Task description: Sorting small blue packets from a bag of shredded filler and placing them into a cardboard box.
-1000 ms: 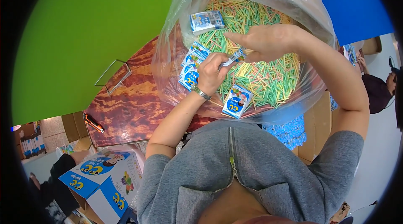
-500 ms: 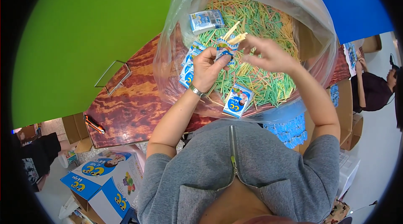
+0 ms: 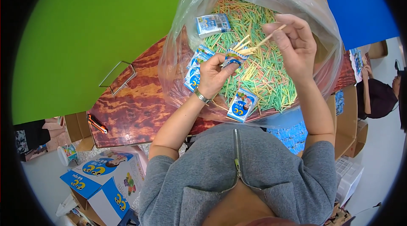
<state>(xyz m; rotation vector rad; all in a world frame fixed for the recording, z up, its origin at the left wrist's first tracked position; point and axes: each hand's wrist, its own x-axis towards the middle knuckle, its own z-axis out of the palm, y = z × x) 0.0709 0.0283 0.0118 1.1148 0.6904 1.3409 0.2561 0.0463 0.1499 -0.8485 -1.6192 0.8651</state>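
Observation:
My left hand [image 3: 215, 76] grips a small blue-and-white snack packet [image 3: 236, 58] whose torn top lets several pale sticks stand out. Above and to the right of it, my right hand [image 3: 296, 48] pinches one thin pale stick [image 3: 273, 34] between thumb and fingers. Both hands are over a big clear plastic bag [image 3: 171, 63] full of loose green, yellow and pink sticks [image 3: 271, 84]. On the sticks lie a packet [image 3: 213, 24] at the upper left and another packet [image 3: 242, 104] near the front. More packets [image 3: 193, 76] overlap to the left of my left hand.
The bag rests on a reddish wood-patterned table [image 3: 135, 118]. An orange cutter knife [image 3: 97, 124] and a bent metal wire frame [image 3: 117, 77] lie to the left. A printed carton [image 3: 104, 183] stands at lower left. Another person [image 3: 377, 97] is at far right.
My right hand has drawn up and away to the right from the packet, with a stick now in its fingers. My left hand still holds the packet, tipped a little more.

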